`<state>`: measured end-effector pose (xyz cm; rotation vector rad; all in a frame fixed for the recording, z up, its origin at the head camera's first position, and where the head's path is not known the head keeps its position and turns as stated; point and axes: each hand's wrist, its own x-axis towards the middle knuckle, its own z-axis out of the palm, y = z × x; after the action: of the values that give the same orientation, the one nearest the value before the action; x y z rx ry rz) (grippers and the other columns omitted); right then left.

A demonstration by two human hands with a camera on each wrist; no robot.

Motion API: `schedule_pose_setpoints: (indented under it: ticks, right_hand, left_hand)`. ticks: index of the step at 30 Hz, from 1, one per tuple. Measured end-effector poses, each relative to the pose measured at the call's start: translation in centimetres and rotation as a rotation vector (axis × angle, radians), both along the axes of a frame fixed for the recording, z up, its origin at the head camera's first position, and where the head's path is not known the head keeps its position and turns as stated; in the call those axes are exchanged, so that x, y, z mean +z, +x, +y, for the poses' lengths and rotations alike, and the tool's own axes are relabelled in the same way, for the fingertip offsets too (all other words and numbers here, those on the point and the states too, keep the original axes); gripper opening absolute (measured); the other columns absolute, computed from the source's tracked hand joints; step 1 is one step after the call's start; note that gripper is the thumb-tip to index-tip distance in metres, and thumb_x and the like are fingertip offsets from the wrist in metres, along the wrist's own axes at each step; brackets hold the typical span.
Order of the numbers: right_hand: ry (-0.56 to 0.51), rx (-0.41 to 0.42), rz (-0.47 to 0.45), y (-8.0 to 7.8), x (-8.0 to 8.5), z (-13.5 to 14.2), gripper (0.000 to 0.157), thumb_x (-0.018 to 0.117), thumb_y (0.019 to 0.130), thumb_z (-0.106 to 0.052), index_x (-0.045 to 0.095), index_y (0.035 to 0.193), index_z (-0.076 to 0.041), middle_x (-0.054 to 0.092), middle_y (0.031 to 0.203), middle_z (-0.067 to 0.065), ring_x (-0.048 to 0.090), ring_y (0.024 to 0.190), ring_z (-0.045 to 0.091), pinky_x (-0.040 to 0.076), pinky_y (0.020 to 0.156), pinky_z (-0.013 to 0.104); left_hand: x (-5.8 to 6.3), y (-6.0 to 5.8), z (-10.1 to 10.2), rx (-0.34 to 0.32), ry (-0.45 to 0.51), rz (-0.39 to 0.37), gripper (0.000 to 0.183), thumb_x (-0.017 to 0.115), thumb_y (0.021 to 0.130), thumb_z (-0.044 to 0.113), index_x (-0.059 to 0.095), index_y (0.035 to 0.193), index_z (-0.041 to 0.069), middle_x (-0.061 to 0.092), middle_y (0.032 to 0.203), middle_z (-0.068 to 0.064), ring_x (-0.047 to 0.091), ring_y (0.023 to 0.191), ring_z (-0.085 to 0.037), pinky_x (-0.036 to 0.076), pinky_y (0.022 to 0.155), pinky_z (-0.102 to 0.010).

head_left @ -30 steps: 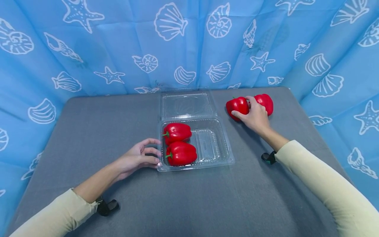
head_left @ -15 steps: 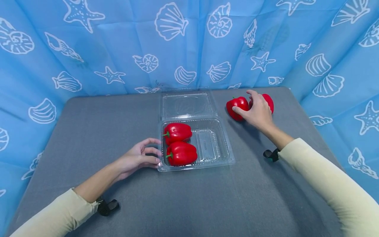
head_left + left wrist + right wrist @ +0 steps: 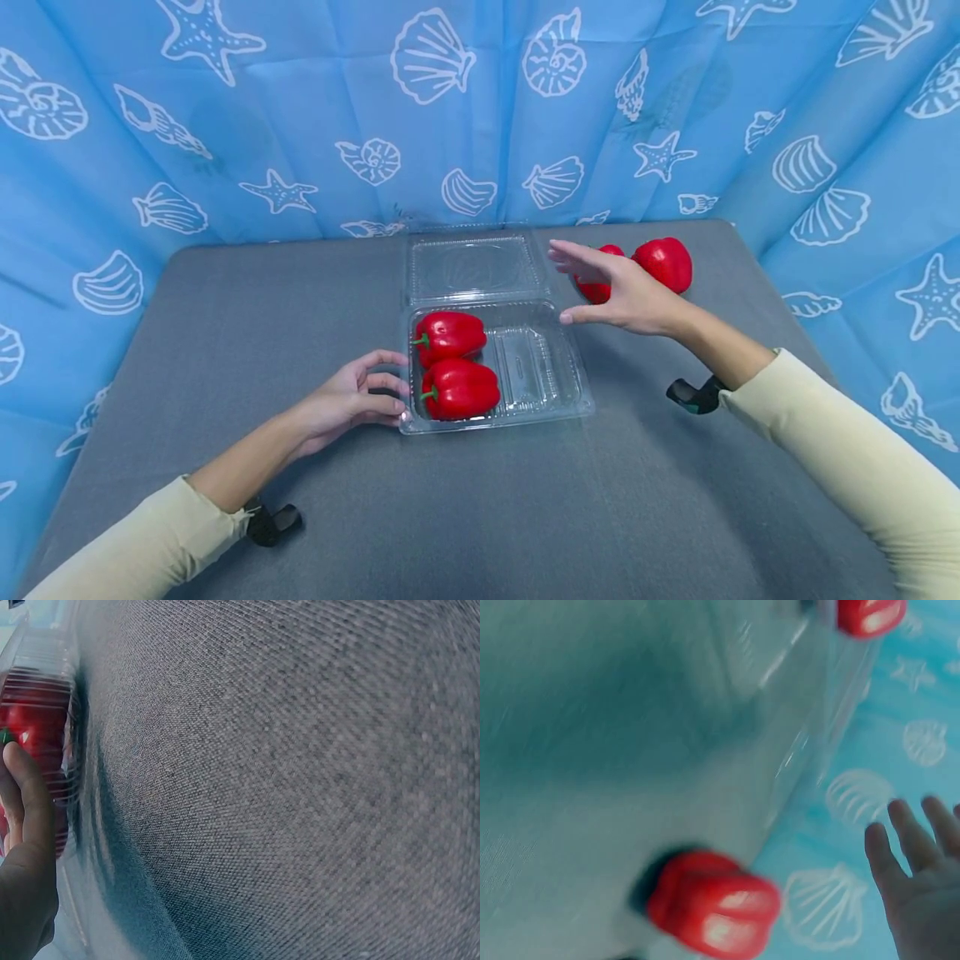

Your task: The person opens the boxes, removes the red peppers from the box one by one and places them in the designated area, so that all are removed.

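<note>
A clear plastic clamshell box [image 3: 536,367] lies with its lid folded back on the table. Two red bell peppers sit in its left half, a rear pepper [image 3: 450,335] and a front pepper [image 3: 461,389], green stems pointing left. My left hand [image 3: 341,406] touches the box's left side with its fingertips, fingers loosely extended. Fingers spread and holding nothing, my right hand [image 3: 618,292] hovers between the box and two more peppers at the back right. It partly hides the left one [image 3: 594,292]; the right one [image 3: 663,264] shows behind the wrist.
The grey cloth-covered table [image 3: 480,517] ends at the back against a blue curtain [image 3: 315,100] with white shell prints. The box's open lid [image 3: 476,265] lies flat toward the back edge. A black strap [image 3: 697,396] hangs at the right wrist.
My right hand has come off the left pepper at the back right and moved left toward the box, empty, its fingers spreading. Left hand, box and peppers have stayed put.
</note>
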<state>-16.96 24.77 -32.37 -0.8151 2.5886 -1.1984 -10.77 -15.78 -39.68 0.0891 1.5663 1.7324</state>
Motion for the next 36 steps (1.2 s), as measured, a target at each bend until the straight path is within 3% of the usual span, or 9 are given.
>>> schedule_pose_setpoints:
  ticks: [5,11,18,24,36]
  right_hand:
    - [-0.045,0.209,-0.140,1.3,0.2,-2.4,0.090,0.084,0.079,-0.016,0.036,0.154,-0.015,0.047,0.151,0.006,0.045,0.138,0.022,0.042,0.106,0.053]
    - [-0.033,0.334,-0.211,2.3,0.1,-4.7,0.091,0.085,0.078,-0.019,0.035,0.154,-0.012,0.045,0.153,0.006,0.046,0.138,0.024,0.041,0.110,0.046]
    - [-0.016,0.402,-0.280,2.7,-0.6,-6.4,0.089,0.084,0.080,-0.019,0.034,0.153,-0.005,0.044,0.152,0.014,0.046,0.137,0.029,0.040,0.109,0.052]
    - [-0.029,0.468,-0.359,2.6,-1.5,-7.7,0.086,0.081,0.082,-0.017,0.034,0.153,-0.006,0.040,0.154,0.013,0.045,0.136,0.036,0.037,0.108,0.059]
    - [0.112,0.438,-0.348,2.8,-2.2,-9.4,0.091,0.085,0.077,-0.017,0.035,0.154,-0.015,0.049,0.144,0.007,0.045,0.132,0.024,0.045,0.105,0.044]
  left_hand:
    - [-0.1,0.0,0.0,0.003,0.001,0.002,0.063,0.065,0.092,0.003,0.031,0.144,0.006,0.065,0.112,-0.009,0.069,0.091,-0.021,0.056,0.090,-0.039]
    - [-0.2,0.0,0.0,0.004,0.008,0.001,0.063,0.065,0.091,0.002,0.031,0.144,0.006,0.065,0.112,-0.009,0.069,0.090,-0.021,0.056,0.090,-0.039]
    - [-0.3,0.0,0.0,-0.002,0.017,0.001,0.062,0.065,0.092,0.002,0.031,0.144,0.006,0.065,0.112,-0.009,0.069,0.091,-0.021,0.055,0.090,-0.039]
    - [-0.2,-0.1,0.0,-0.006,0.010,-0.001,0.062,0.065,0.092,0.004,0.031,0.144,0.006,0.065,0.113,-0.009,0.068,0.092,-0.021,0.055,0.091,-0.039]
    - [-0.1,-0.1,0.1,-0.003,-0.005,-0.001,0.062,0.066,0.091,0.004,0.032,0.143,0.008,0.065,0.113,-0.010,0.068,0.092,-0.022,0.055,0.090,-0.040]
